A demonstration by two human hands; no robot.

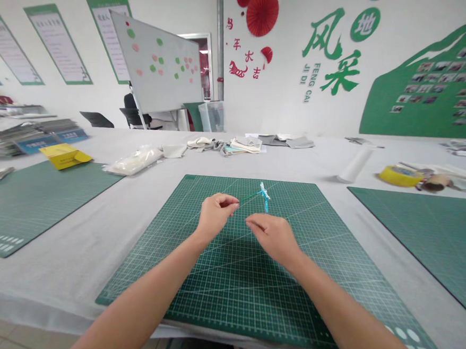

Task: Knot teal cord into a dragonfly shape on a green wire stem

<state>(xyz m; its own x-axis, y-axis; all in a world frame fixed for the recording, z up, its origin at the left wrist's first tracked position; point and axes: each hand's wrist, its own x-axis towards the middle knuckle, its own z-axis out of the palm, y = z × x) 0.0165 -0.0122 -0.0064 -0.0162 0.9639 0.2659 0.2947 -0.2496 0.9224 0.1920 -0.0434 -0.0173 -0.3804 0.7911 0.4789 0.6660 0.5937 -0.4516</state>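
My left hand (pixel 215 214) is closed in a pinch on the thin green stem of a small craft flower (pixel 265 194). The flower's head is light blue with white bead-like bits, and it points away to the right, above the green cutting mat (pixel 241 296). Just below the flower, my right hand (pixel 275 235) has its thumb and forefinger pressed together. Whatever sits between those fingertips, if anything, is too small to make out. The two hands are a short gap apart, both raised over the mat.
More cutting mats lie to the left (pixel 39 204) and right (pixel 433 240). Across the table are a yellow card (pixel 64 156), a plastic bag (pixel 136 160), fabric pieces (pixel 242 144), a white roll (pixel 355 163) and yellow tape (pixel 400 175). Stacked papers (pixel 3 138) stand far left.
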